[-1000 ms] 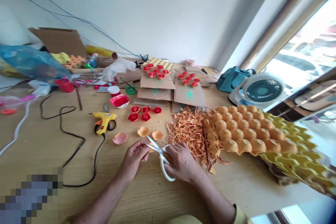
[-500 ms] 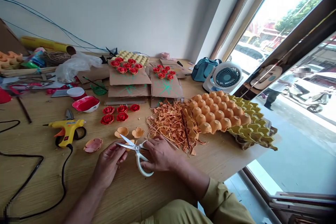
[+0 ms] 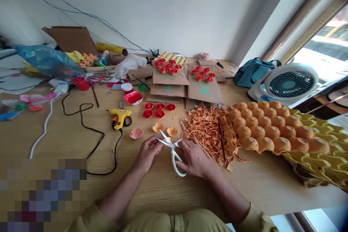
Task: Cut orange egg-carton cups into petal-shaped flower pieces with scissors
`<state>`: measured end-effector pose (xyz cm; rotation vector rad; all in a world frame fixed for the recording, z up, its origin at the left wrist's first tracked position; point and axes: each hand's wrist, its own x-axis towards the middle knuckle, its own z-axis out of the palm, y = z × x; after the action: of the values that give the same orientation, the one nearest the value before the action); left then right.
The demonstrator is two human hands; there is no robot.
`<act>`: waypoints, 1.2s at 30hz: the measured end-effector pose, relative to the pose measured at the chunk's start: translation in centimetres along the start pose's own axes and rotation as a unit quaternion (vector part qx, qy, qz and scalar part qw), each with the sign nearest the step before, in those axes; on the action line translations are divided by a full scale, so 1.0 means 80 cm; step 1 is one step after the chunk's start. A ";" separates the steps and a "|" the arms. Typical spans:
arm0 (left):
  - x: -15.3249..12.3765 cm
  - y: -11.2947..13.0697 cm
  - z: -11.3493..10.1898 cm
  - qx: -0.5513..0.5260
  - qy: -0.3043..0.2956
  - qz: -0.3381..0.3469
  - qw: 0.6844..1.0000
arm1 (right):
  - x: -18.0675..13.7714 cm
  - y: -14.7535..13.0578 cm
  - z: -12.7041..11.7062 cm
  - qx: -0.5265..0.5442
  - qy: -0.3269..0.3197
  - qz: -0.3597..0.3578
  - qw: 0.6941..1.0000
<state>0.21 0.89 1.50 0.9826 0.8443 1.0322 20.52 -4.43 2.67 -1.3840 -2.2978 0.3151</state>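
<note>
My right hand [image 3: 194, 157] grips the white-handled scissors [image 3: 172, 145], whose blades stand apart and point up and left. My left hand [image 3: 148, 154] is closed in a pinch at the blade tips, on a small orange egg-carton piece [image 3: 168, 139] mostly hidden behind the blades. Just beyond lie two orange carton flower cups [image 3: 158, 127]. A pinkish cup [image 3: 136, 133] rests to their left. Several red carton roses [image 3: 160, 106] sit in rows farther back.
A yellow glue gun [image 3: 119, 117] with a black cord lies left. Orange scraps [image 3: 201, 127] are heaped at right beside stacked egg trays [image 3: 272, 127]. Behind are a red-painted bowl [image 3: 133, 97], cardboard panels [image 3: 205, 92] with red roses, and a fan [image 3: 290, 81].
The view has swung left, showing more of the table's left side. My hands and the scissors keep nearly the same pose, with the blades still apart.
</note>
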 end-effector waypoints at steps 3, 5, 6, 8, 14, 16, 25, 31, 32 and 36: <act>-0.001 -0.001 0.000 0.000 -0.003 -0.005 1.000 | -0.001 -0.001 -0.001 0.003 0.002 -0.002 1.000; -0.002 -0.002 0.000 0.000 -0.008 -0.008 1.000 | -0.001 -0.003 -0.003 -0.002 -0.001 0.000 1.000; -0.002 -0.003 0.000 -0.001 -0.010 -0.009 1.000 | 0.000 -0.003 -0.004 -0.004 -0.004 0.001 1.000; -0.002 -0.004 0.000 -0.004 -0.013 -0.011 1.000 | 0.000 -0.005 -0.006 -0.008 -0.008 0.002 1.000; -0.002 -0.007 -0.003 -0.006 -0.027 -0.010 1.000 | -0.001 -0.004 -0.004 -0.011 -0.011 0.004 1.000; -0.002 -0.008 -0.004 0.000 -0.034 -0.008 0.999 | -0.001 -0.003 -0.002 -0.011 -0.010 0.006 1.000; -0.004 -0.014 -0.008 0.017 -0.061 0.008 0.998 | -0.002 -0.004 0.001 -0.027 -0.007 0.012 1.000; -0.005 -0.013 -0.010 0.027 -0.081 0.024 0.996 | -0.003 -0.004 0.002 -0.024 0.002 0.007 1.000; -0.006 -0.012 -0.009 0.034 -0.085 0.029 0.995 | -0.004 -0.004 0.003 -0.022 0.002 0.004 1.000; -0.007 -0.010 -0.007 0.051 -0.090 0.043 0.994 | -0.005 -0.004 0.003 -0.021 0.005 0.000 1.000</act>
<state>-0.23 0.35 0.66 1.1904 0.7156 0.9640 20.33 -4.93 2.46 -1.4032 -2.3088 0.2597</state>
